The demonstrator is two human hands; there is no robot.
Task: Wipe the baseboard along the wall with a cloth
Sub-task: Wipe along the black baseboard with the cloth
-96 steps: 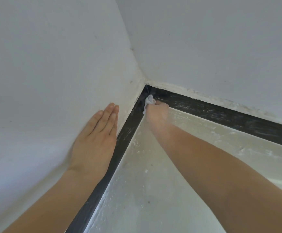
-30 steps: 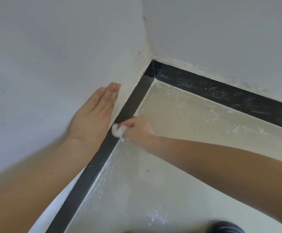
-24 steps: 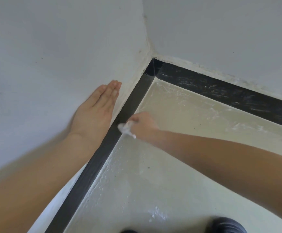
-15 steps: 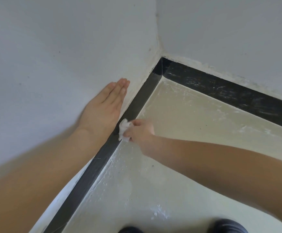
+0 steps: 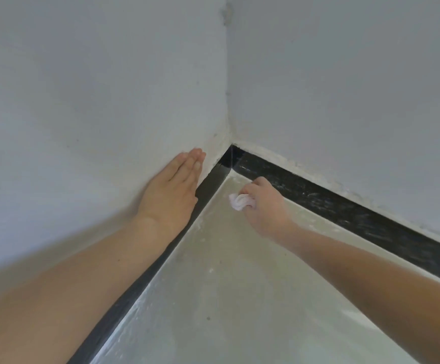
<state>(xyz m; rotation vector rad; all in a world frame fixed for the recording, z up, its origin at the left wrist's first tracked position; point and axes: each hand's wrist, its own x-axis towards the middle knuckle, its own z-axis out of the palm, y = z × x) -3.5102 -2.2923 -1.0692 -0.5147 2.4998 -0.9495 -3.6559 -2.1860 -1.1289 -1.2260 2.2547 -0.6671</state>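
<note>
A black baseboard (image 5: 345, 208) runs along both walls and meets in the room corner (image 5: 230, 156). Its right stretch carries white scuffs and dust. My right hand (image 5: 265, 206) grips a small crumpled white cloth (image 5: 240, 201) just above the floor, close to the corner, between the two baseboard runs. The cloth sits apart from the left baseboard run (image 5: 208, 190). My left hand (image 5: 174, 190) rests flat on the left wall, fingers straight, just above the baseboard.
Pale grey walls (image 5: 345, 88) close in on both sides. The cream floor (image 5: 226, 298) shows white dust specks and a glossy patch near the bottom edge.
My right hand with the cloth has left the left baseboard run and moved toward the corner. The view has tilted up, so the dark shoes at the bottom edge are out of sight.
</note>
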